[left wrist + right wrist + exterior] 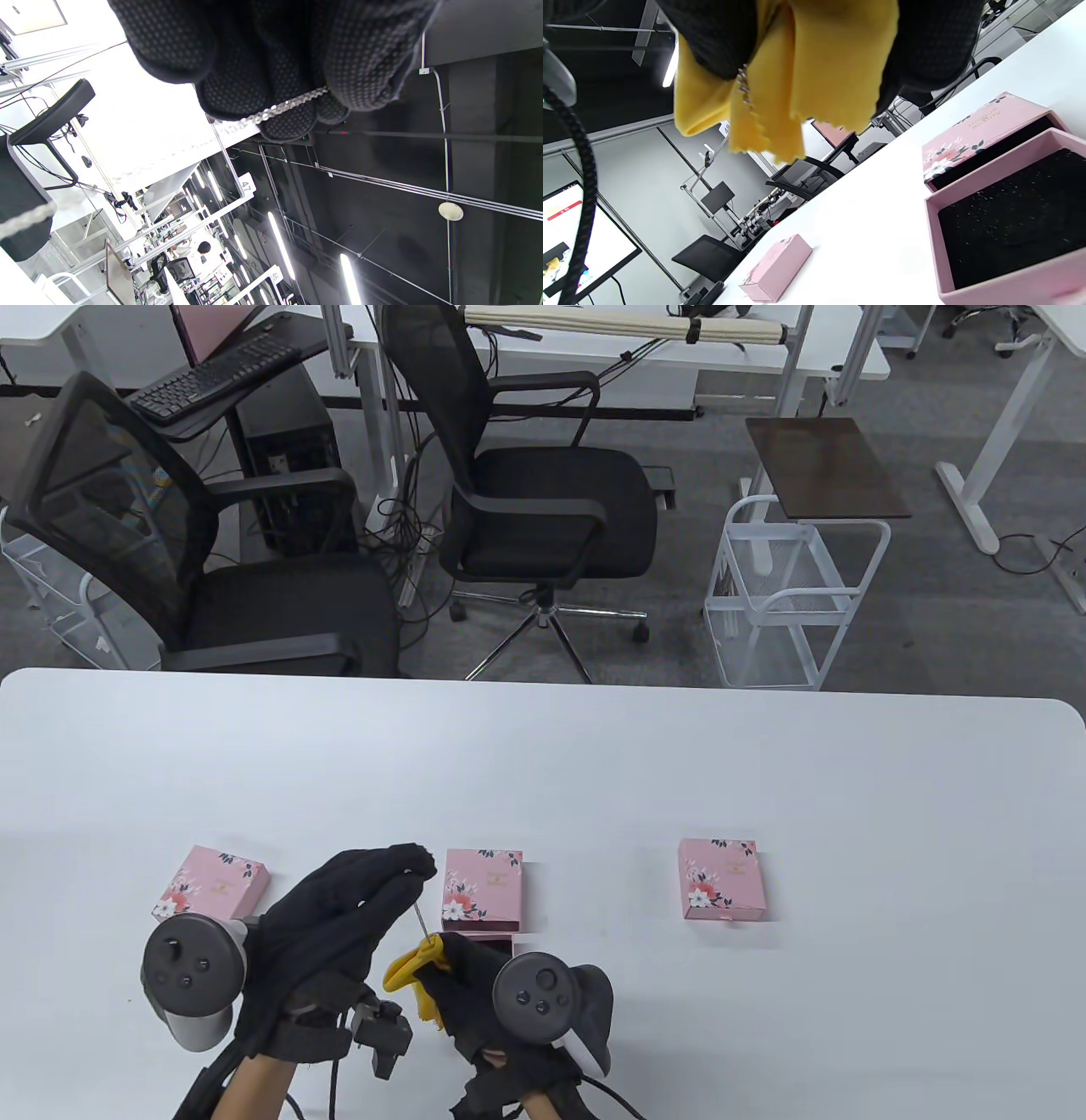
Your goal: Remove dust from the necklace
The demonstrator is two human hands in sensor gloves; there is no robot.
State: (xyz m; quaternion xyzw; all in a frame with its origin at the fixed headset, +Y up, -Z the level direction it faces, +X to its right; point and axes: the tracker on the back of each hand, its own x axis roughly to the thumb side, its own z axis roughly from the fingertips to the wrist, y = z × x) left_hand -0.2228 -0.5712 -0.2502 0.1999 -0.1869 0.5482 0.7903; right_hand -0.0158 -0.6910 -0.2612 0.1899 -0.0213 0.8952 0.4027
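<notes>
We see the necklace (422, 918) stretched taut above the counter (764, 780) between our two hands; its long axis runs from the left hand (339, 916), upper left in the table view, down to the right hand (475, 993); the left fingers (292, 123) pinch the chain's upper end; the right fingers clench a yellow cloth (411, 976) around its lower end; an open box (1005, 220) lies beside the right hand; two closed boxes sit left (212, 884) and right (723, 878).
</notes>
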